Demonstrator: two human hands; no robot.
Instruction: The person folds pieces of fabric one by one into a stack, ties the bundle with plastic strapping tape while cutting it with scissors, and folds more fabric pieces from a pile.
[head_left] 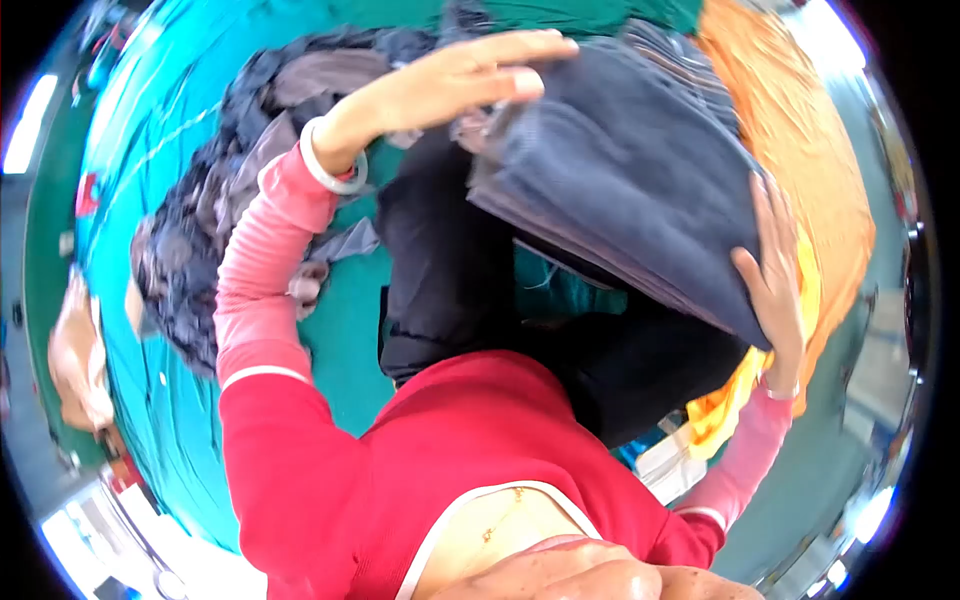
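Note:
A stack of dark grey-blue cloth pieces [630, 180] lies across my lap, its layered edges facing me. My left hand [455, 85], with a white bangle at the wrist, is raised by the upper left corner of the stack, fingers stretched and thumb apart, nothing in it. On the other side, my right hand [775, 270] lies with spread fingers against the right end of the stack.
Dark crumpled cloth scraps [190, 230] are heaped at the left on a teal sheet [150, 130]. Orange cloth [810, 170] spreads along the right, with yellow cloth [715, 420] below it. More folded dark cloth [675, 65] lies behind the stack.

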